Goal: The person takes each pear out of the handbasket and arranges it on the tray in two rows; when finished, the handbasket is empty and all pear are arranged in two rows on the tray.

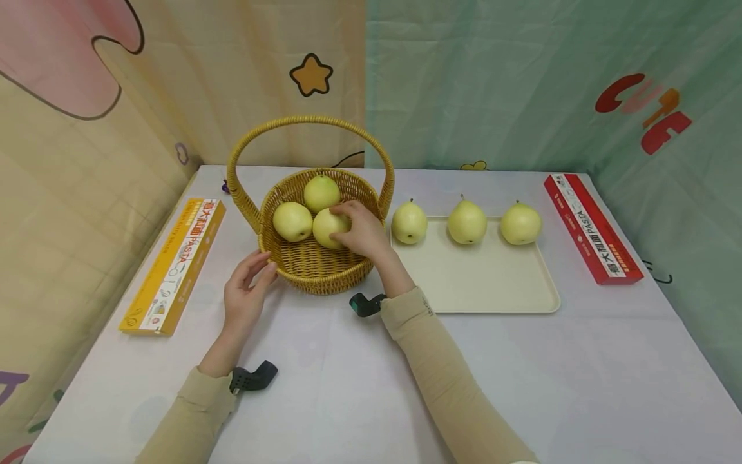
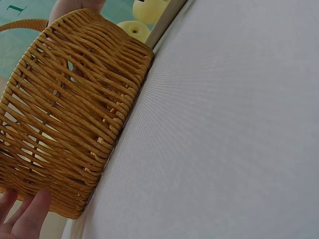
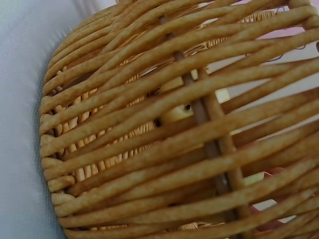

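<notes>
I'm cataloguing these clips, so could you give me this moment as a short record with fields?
Right hand: holds a pear inside the basket
Left hand: at the basket's near left side, apparently touching it
Basket contents: three pears, counting the held one
Tray: three pears in a row along its far edge
Left of basket: yellow box
Right of tray: red box

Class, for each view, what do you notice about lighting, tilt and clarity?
Head view: soft, even light, a faint shadow beside the right sleeve; left wrist view: dimmer, with the basket slanting across the frame and the tablecloth grey; right wrist view: the close-up basket fills most of the frame, leaving a pear behind its wall hard to make out.
</notes>
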`<state>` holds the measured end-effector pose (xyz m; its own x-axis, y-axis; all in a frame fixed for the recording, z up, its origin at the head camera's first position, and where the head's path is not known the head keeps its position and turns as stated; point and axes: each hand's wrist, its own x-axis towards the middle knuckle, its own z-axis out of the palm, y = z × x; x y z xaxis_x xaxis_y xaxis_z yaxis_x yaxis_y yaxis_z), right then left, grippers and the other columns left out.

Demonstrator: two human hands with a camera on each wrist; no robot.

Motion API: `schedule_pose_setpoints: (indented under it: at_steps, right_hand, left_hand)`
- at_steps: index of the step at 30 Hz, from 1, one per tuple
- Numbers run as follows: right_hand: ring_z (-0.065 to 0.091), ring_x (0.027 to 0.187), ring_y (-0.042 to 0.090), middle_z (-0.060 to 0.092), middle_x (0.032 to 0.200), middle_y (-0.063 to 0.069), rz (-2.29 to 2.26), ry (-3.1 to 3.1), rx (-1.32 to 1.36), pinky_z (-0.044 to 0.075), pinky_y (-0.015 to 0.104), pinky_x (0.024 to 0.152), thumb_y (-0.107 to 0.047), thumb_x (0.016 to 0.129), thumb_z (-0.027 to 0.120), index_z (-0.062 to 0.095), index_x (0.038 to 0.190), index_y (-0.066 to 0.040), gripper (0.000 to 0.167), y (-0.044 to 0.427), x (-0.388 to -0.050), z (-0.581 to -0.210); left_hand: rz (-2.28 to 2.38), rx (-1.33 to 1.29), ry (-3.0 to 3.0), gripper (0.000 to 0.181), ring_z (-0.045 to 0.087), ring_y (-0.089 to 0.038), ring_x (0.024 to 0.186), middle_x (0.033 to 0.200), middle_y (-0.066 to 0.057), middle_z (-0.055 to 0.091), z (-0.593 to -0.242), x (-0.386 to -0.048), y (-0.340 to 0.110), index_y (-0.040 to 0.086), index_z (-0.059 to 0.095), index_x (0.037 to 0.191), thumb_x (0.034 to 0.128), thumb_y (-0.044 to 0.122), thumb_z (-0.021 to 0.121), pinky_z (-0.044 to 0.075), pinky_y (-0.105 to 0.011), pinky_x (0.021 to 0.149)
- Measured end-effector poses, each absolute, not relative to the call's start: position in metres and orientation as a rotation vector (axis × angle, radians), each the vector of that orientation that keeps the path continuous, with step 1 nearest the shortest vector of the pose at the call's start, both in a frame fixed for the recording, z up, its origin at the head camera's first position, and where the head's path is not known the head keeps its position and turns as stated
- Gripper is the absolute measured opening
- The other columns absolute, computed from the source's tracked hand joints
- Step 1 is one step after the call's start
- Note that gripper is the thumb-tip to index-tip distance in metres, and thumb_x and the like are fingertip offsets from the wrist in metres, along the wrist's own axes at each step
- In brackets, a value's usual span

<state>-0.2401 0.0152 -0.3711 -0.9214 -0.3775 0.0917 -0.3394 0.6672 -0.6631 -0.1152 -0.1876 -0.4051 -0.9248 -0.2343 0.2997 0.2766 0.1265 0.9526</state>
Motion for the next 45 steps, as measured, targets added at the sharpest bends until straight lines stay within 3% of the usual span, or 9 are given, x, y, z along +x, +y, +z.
schedule_pose_setpoints:
  at_steps: [16, 24, 29, 36, 41, 45]
  right_hand:
    - [0.046, 0.12, 0.016, 0.053, 0.128, 0.0, -1.165, 2.739, -0.692, 0.04, 0.03, 0.103, -0.021, 0.075, 0.08, 0.059, 0.121, -0.016, 0.051, 0.016, -0.2403, -0.372]
    - [0.046, 0.117, 0.02, 0.046, 0.131, 0.005, -1.051, 2.689, -0.768, 0.042, 0.035, 0.101, -0.023, 0.072, 0.082, 0.054, 0.131, -0.016, 0.066, 0.0155, -0.2404, -0.3716]
    - [0.039, 0.127, 0.022, 0.044, 0.139, 0.005, -0.985, 2.669, -0.794, 0.038, 0.036, 0.106, -0.024, 0.074, 0.08, 0.052, 0.134, -0.018, 0.066, 0.015, -0.2402, -0.3716]
    - [0.05, 0.114, 0.018, 0.053, 0.13, 0.001, -1.024, 2.628, -0.821, 0.044, 0.034, 0.097, -0.019, 0.072, 0.08, 0.05, 0.133, -0.017, 0.067, 0.0149, -0.2369, -0.3697]
    - [0.05, 0.115, 0.018, 0.053, 0.128, 0.002, -1.033, 2.648, -0.792, 0.044, 0.031, 0.098, -0.025, 0.069, 0.083, 0.047, 0.133, -0.014, 0.074, 0.0146, -0.2359, -0.3696]
    - [0.049, 0.116, 0.018, 0.053, 0.128, 0.004, -1.04, 2.659, -0.795, 0.043, 0.032, 0.099, -0.028, 0.068, 0.083, 0.046, 0.134, -0.011, 0.078, 0.0144, -0.2351, -0.3688]
  left_hand:
    - [-1.852, -0.047, -2.027, 0.031, 0.053, -0.016, 0.11, 0.134, -0.025, 0.041, -0.4059, -0.1151, -0.188, -0.017, 0.051, 0.118, 0.0894, -0.008, 0.057, 0.054, -0.017, 0.082]
    - [-1.846, -0.056, -2.029, 0.031, 0.052, -0.023, 0.112, 0.135, -0.025, 0.041, -0.4055, -0.1152, -0.188, -0.017, 0.051, 0.119, 0.0895, -0.008, 0.056, 0.054, -0.017, 0.082]
    - [-1.851, -0.046, -2.032, 0.031, 0.052, -0.023, 0.112, 0.135, -0.025, 0.041, -0.4055, -0.1149, -0.1879, -0.017, 0.051, 0.119, 0.0896, -0.008, 0.056, 0.054, -0.017, 0.082]
    - [-1.842, -0.041, -2.041, 0.031, 0.052, -0.022, 0.112, 0.135, -0.023, 0.041, -0.405, -0.1147, -0.1878, -0.017, 0.051, 0.119, 0.0895, -0.008, 0.056, 0.053, -0.016, 0.082]
    - [-1.84, -0.048, -2.046, 0.031, 0.052, -0.019, 0.112, 0.135, -0.025, 0.04, -0.4037, -0.1142, -0.1877, -0.018, 0.05, 0.119, 0.0897, -0.008, 0.056, 0.053, -0.015, 0.082]
    - [-1.828, -0.044, -2.068, 0.031, 0.05, -0.025, 0.114, 0.135, -0.026, 0.04, -0.4027, -0.114, -0.1877, -0.017, 0.05, 0.119, 0.0902, -0.007, 0.056, 0.053, -0.015, 0.083]
